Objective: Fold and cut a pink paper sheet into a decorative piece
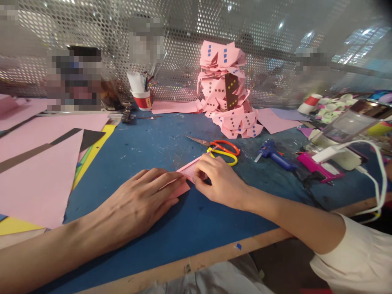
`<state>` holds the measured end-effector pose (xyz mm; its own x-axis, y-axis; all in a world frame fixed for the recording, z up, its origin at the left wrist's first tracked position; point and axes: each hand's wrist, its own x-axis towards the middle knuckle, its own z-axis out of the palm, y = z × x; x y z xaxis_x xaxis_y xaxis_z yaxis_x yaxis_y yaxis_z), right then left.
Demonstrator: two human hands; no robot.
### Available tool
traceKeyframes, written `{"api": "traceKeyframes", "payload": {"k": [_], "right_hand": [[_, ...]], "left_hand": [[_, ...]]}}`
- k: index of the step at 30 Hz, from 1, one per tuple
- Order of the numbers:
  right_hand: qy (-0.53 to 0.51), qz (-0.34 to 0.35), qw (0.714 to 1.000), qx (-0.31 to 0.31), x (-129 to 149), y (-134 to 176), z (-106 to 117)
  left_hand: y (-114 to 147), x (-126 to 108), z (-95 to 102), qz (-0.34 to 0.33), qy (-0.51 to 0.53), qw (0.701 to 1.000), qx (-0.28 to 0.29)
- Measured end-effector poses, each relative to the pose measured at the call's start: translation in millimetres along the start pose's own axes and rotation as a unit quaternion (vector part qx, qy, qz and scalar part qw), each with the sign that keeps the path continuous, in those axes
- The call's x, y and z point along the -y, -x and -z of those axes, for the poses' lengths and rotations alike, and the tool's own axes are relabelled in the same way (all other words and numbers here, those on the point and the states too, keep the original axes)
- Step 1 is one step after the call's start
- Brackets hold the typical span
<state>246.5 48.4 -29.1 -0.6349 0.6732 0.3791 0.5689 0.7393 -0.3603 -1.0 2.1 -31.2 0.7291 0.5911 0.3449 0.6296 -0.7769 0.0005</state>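
Note:
A small folded piece of pink paper (189,168) lies on the blue table in front of me. My left hand (145,196) rests flat over its left part, fingers stretched out and pressing it down. With bent fingers, my right hand (218,179) grips the paper's right side; the fingertips are partly hidden. Just behind that hand are scissors (229,150) with one orange and one yellow handle, their blades pointing left. The paper's tip reaches close to the scissor handles.
A layered pink paper construction (232,87) with small coloured squares stands at the back. To the right lie a blue glue gun (274,154) and a magenta device (321,167) with white cables. Large pink sheets (39,175) cover the left. A red-and-white cup (142,100) stands near the mesh.

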Motion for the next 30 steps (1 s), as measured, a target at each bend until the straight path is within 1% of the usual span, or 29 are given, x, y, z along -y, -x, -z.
{"api": "traceKeyframes", "payload": {"k": [5,13,20,30], "right_hand": [[-0.001,0.000,1.000,-0.001,0.4,-0.2,-0.4],[-0.008,0.005,1.000,-0.002,1.0,-0.2,0.8],[-0.003,0.005,1.000,-0.001,0.7,-0.4,-0.2],[0.004,0.006,1.000,0.001,0.9,-0.1,0.3]], "left_hand": [[0.0,0.3,0.6,0.004,0.000,1.000,0.012],[-0.8,1.1,-0.5,0.012,0.008,1.000,0.011],[1.1,2.0,-2.2,0.023,0.002,0.999,0.032],[-0.7,1.7,-1.3,0.027,0.010,0.999,0.035]]}}
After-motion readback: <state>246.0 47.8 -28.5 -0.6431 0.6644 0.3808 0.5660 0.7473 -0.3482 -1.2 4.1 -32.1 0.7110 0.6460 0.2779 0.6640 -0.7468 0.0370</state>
